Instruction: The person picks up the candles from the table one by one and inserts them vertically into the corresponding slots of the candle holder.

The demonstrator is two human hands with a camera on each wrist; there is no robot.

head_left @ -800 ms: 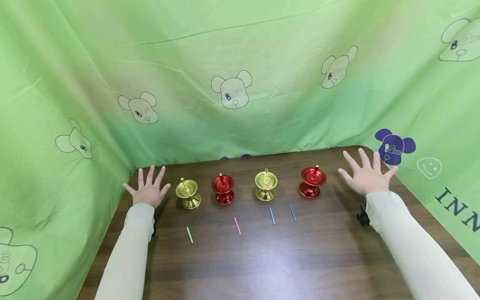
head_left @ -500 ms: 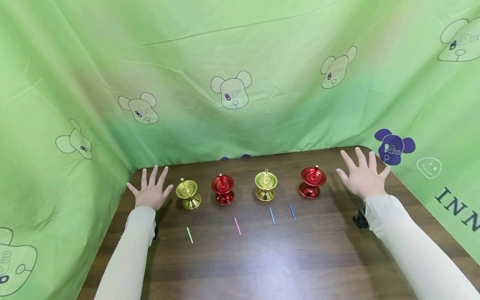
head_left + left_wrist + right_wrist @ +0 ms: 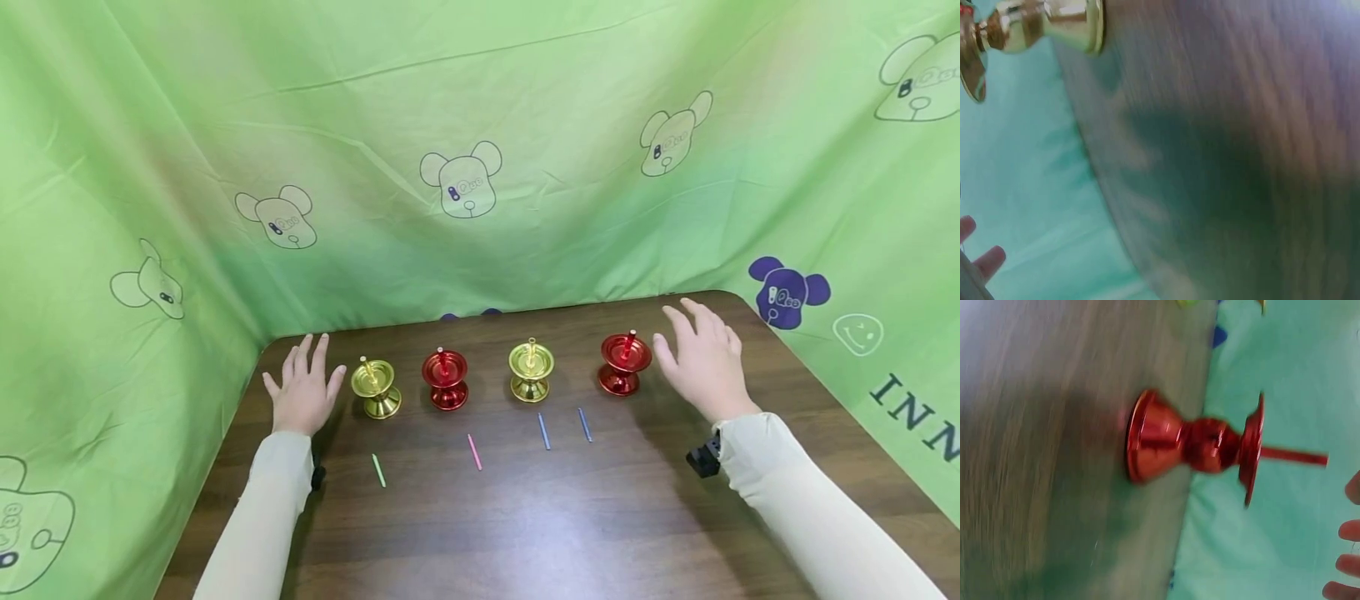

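Note:
My left hand (image 3: 303, 396) is at the left, fingers spread and holding nothing, beside a gold candle holder (image 3: 382, 402). At the right my right hand (image 3: 705, 362) hovers with relaxed fingers, empty, near a red candle holder (image 3: 619, 380). Between these stand another red candle holder (image 3: 448, 393) and another gold candle holder (image 3: 530, 388). In front of the row lie thin candles: a green candle (image 3: 378, 470), a pink candle (image 3: 475, 452), a blue candle (image 3: 543, 432) and a darker blue candle (image 3: 585, 425). The right wrist view shows the red holder upright with its central tube (image 3: 1294, 456).
A brown wooden table (image 3: 480, 533) bears everything. Green cloth (image 3: 360, 208) printed with bear heads hangs behind it and at both sides. A black wrist camera (image 3: 705, 458) sits under the right cuff.
The right hand has moved left toward the nearest red holder, its fingers drawing closer together. My left hand has shifted slightly right, fingers less spread. The holders and candles stay put.

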